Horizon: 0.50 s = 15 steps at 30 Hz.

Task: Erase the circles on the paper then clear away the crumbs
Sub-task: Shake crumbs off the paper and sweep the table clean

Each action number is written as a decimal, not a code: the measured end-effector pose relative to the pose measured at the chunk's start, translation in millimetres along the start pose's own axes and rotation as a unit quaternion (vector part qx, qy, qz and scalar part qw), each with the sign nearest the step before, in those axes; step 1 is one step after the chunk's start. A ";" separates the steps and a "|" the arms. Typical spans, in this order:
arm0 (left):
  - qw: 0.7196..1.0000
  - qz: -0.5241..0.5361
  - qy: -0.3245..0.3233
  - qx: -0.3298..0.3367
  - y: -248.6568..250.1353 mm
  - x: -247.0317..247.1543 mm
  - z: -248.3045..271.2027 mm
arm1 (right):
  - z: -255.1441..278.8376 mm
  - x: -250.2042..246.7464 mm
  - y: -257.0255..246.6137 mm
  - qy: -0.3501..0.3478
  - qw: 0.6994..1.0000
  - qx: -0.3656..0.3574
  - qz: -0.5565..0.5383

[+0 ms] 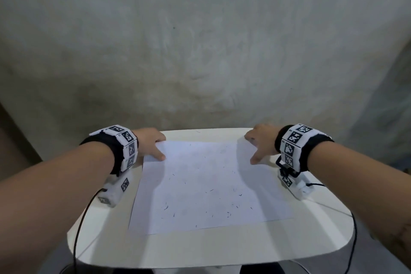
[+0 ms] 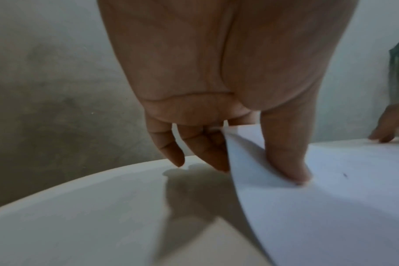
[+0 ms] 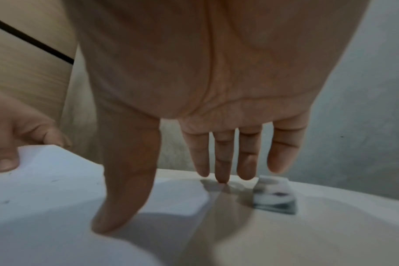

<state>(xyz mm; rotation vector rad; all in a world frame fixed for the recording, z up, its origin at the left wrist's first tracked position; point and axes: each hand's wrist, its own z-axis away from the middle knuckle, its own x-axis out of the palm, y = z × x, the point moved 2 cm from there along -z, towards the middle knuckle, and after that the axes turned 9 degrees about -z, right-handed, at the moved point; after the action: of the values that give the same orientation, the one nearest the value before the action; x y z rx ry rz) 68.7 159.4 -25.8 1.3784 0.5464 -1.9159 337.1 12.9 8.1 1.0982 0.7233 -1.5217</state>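
A white sheet of paper (image 1: pixel 200 184) lies on the white table (image 1: pixel 222 247), strewn with several small dark crumbs (image 1: pixel 210 190). I make out no clear circles on it, only faint marks. My left hand (image 1: pixel 159 148) pinches the paper's far left corner: the thumb (image 2: pixel 289 165) sits on top and the fingers (image 2: pixel 207 151) curl under the lifted edge. My right hand (image 1: pixel 253 149) hovers at the far right corner with straight fingers (image 3: pixel 223 162), its thumb (image 3: pixel 116 207) down on the sheet. A small white eraser (image 3: pixel 273 196) lies on the table just beyond those fingertips.
The table is small with rounded corners, and its far edge (image 1: pixel 200 130) is close behind both hands. A rough grey wall (image 1: pixel 200 51) stands right behind it. Black cables (image 1: pixel 82 218) hang from both wrists over the table's sides.
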 end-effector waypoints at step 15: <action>0.899 0.366 0.218 0.100 -13.5 -54.3 88.3 | 47.5 -22.2 29.5 0.130 0.737 -0.097 -0.656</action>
<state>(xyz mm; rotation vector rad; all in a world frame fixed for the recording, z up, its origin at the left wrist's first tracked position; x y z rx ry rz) 12.2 123.7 54.6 1.8313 -0.0058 -1.0750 353.0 -27.2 50.0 0.5464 2.0918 -2.3310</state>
